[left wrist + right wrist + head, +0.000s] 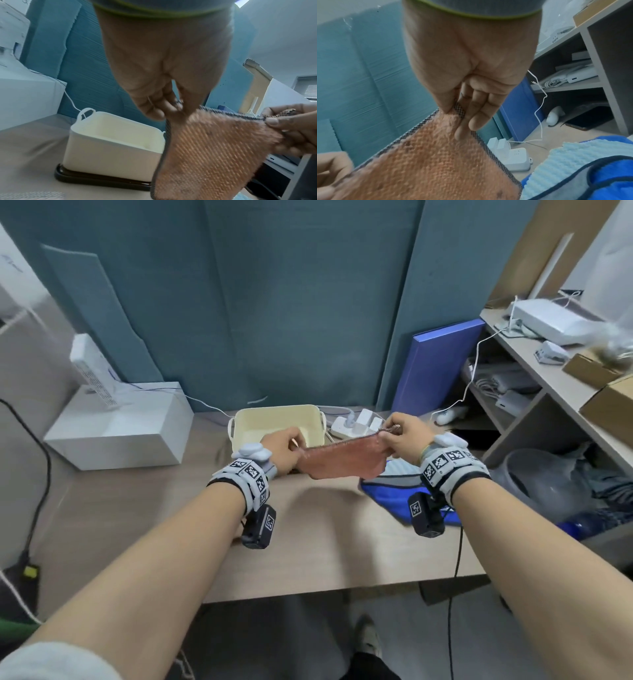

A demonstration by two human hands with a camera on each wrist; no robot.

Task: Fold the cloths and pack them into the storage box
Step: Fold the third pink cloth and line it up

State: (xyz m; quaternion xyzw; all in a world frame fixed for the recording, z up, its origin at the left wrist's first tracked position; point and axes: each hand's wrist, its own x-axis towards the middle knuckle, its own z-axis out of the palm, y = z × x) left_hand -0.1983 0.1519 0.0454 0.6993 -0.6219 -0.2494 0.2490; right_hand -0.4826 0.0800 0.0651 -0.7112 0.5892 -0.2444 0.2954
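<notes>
- On my head view the white box sits far left on the desk, with a white perforated device standing on it.
- The cream storage box stands at the far middle of the desk. Only my left wrist view shows the dark tray under it and the looped handle on its left end; I can see bare walls inside, but its floor is hidden.
- My left hand pinches the left top corner of the orange cloth. The left wrist view shows thumb and fingers pressed together on the dark-trimmed edge.
- The orange cloth hangs in the air between both hands, near side of the storage box, its top edge pulled taut and its lower part drooping clear of the desk.
- My right hand pinches the right top corner. The right wrist view shows the checked trim caught between thumb and curled fingers.
- A blue cloth lies on the desk below my right wrist. Only the right wrist view shows the pale ribbed cloth lying on it.
- A white power strip with plugs sits right of the storage box, and a blue folder leans beyond it.
- Shelves on the far right hold cables and boxes.
</notes>
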